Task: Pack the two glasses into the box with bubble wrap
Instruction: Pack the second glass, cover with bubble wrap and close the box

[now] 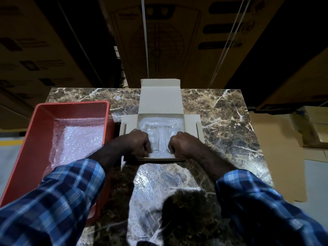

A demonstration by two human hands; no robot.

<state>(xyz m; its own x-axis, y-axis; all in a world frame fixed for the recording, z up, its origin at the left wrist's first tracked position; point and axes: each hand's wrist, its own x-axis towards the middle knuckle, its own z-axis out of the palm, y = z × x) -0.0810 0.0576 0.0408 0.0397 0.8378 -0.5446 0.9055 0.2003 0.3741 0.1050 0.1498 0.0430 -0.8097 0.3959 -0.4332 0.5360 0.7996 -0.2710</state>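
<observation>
On the left, a red plastic bin (pixel 40 139) hangs partly over the edge of the marble-patterned table (pixel 221 125), lined with a loose sheet of bubble wrap (pixel 79 137) that covers its floor and rides up its walls. Just to its right, near the middle of the table, sits one white cardboard box (pixel 160 102), lid thrown back toward the far edge and a side flap spread out on each flank. Inside it, on a bed of bubble wrap, two clear glasses (pixel 154 137) lie side by side, their far ends toward the lid; the nearer parts are hidden by the fists in front of them. The left hand (pixel 137 143) and the right hand (pixel 182 143) are both curled tight at the box's near wall, apart from one another with the glasses showing in the gap between, each seeming to pinch the edge of the wrap there, though the exact grip is hard to read. Two plaid blue sleeves (pixel 257 201) come in from below. A further length of clear wrap (pixel 150 183) trails from the box toward the person over the tabletop. Beyond the table stand tall stacked brown cartons (pixel 159 41), and at the far right flattened cardboard (pixel 276 148) and another open carton (pixel 314 128) lie on the floor.
</observation>
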